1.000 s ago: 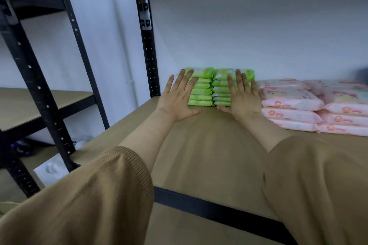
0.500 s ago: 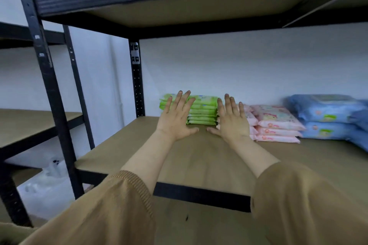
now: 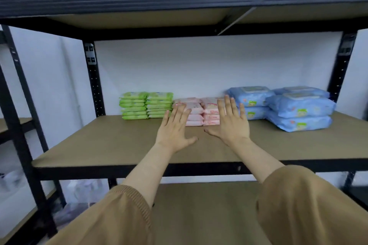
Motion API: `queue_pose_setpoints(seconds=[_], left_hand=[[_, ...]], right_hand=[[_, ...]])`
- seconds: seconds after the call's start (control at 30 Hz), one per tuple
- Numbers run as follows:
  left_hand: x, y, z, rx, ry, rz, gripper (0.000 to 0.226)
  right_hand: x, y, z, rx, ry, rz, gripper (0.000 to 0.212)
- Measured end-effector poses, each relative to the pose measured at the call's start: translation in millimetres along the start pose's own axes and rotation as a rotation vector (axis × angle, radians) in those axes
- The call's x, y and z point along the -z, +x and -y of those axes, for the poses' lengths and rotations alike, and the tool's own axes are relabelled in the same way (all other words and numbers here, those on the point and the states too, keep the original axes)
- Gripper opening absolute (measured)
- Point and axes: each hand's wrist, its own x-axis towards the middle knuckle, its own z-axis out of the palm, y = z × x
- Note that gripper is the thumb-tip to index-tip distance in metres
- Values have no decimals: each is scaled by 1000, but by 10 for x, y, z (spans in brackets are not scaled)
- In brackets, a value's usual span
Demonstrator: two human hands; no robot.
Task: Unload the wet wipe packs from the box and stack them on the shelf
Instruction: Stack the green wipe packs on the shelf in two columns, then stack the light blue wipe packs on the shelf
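Observation:
Along the back of the brown shelf board [image 3: 119, 141] stand two stacks of green wet wipe packs [image 3: 146, 105], two stacks of pink packs [image 3: 201, 111] and larger blue packs [image 3: 298, 109] on the right. My left hand [image 3: 175, 129] and my right hand [image 3: 232, 123] hover flat over the shelf with fingers spread, in front of the pink packs. Both hands hold nothing and sit a little short of the packs. No box is in view.
A black metal frame carries the shelf, with posts at the back left [image 3: 93, 77] and back right [image 3: 340, 69]. An upper shelf beam [image 3: 179, 0] runs overhead. A lower shelf board [image 3: 199, 205] lies beneath, and a neighbouring rack [image 3: 18, 105] stands at left.
Both hands have drawn back from the green stacks and shifted right to the pink packs. The view has pulled back and up, bringing the blue packs and upper shelf into sight.

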Motion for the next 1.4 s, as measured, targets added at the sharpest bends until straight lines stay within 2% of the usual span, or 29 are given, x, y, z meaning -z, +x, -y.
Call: queue_pose_setpoints(seconds=[0.3, 0.47, 0.57, 0.73, 0.87, 1.0, 1.17, 1.4], left_hand=[[-443, -570, -802, -79, -196, -45, 93], [-761, -1053, -1046, -103, -256, 2, 89], [-990, -1325, -1085, -98, -248, 121, 80], [-1372, -1702, -1109, -59, -257, 293, 78], [-1716, -1988, -1138, -53, -245, 433, 78], [-2049, -2249, -1181, -64, -250, 567, 78], [-2499, -2526, -1223, -71, -230, 743, 79], [-3079, -2770, -1276, -47, -269, 896, 81]], right_hand=[[-215, -999, -497, -93, 11, 83, 101], [-488, -1610, -588, -91, 77, 117, 100], [-699, -1934, -589, -84, 94, 161, 101], [-1102, -2369, -542, -114, 87, 339, 100], [-1423, -2639, -434, -159, 51, 380, 107], [-1767, -2964, -397, -180, 101, 644, 98], [-2237, -3312, -325, -231, 123, 789, 96], [-2880, -3691, -248, -291, 146, 968, 92]])
